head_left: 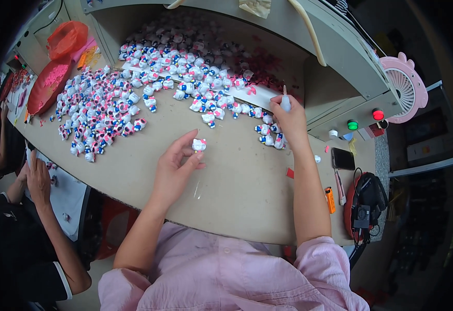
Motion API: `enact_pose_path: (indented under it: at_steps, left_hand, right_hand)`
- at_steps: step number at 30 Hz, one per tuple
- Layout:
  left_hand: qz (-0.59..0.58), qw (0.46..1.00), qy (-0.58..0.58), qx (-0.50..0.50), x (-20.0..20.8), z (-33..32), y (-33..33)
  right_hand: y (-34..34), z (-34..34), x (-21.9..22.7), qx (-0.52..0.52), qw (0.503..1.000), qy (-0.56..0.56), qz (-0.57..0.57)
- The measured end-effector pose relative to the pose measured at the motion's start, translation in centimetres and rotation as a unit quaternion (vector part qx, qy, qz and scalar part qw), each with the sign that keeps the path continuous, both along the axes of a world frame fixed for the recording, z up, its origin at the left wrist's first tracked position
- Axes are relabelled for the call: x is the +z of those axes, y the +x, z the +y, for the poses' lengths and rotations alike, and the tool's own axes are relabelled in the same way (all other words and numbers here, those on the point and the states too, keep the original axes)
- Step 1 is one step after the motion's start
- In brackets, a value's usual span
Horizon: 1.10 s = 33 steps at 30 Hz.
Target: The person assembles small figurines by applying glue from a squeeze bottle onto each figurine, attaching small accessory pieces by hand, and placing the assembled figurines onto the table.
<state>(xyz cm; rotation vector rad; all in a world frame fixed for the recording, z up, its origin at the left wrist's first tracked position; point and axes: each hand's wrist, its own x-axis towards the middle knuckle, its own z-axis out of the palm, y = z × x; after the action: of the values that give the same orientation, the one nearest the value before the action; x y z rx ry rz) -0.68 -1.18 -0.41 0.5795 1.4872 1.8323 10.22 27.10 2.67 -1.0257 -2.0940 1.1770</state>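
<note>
My left hand point(177, 165) is closed on a small white figurine point(199, 144) with pink and blue patches, held between thumb and fingers above the table. Farther right, my right hand point(289, 118) grips a slim white bottle with a thin pointed tip point(285, 102), tip upward. Just beside that hand lie several loose figurines point(267, 139). A large pile of the same white, blue and pink figurines point(190, 72) spreads from inside the booth onto the table. Another heap point(98, 109) covers the table's left side, some pieces showing dark pink faces.
A red bowl of pink bits point(54, 80) stands far left. At right are a pink fan point(404, 88), a black phone point(343, 158), a cutter knife point(339, 187), an orange lighter point(330, 200) and a black pouch point(370, 194). A co-worker's hand point(38, 179) is at left.
</note>
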Motion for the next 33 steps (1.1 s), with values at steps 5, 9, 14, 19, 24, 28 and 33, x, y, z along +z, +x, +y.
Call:
enact_pose_path:
  at_steps: [5,9,14,19,24,28,33]
  left_hand:
    - [0.002,1.000,-0.005,0.008,-0.3,-0.2,-0.1]
    - [0.003,1.000,-0.003,0.009,-0.4,-0.2,0.0]
    - [-0.001,1.000,0.002,0.007,-0.3,-0.1,0.0]
    - [-0.009,1.000,0.001,0.007,0.1,-0.3,-0.1]
    - [-0.022,1.000,0.008,0.006,-0.3,-0.5,-0.3]
    - [-0.018,1.000,0.005,-0.006,-0.2,-0.4,-0.2]
    - [0.003,1.000,-0.001,0.000,-0.1,-0.2,0.2]
  right_hand:
    - [-2.5,-0.9,1.5,0.026,0.991,0.109,-0.076]
    - [-4.5,0.2,1.2,0.031,0.978,0.172,-0.112]
    - [-5.6,1.3,0.3,0.030,0.973,0.144,-0.178]
    - [-3.7,-0.7,2.2,0.055,0.987,0.076,-0.131]
    - [0.7,-7.2,2.7,0.143,0.954,-0.264,0.021]
    - [2.3,-10.9,2.2,0.157,0.916,-0.364,0.064]
    - [2.3,-12.4,0.6,0.155,0.879,-0.441,0.091]
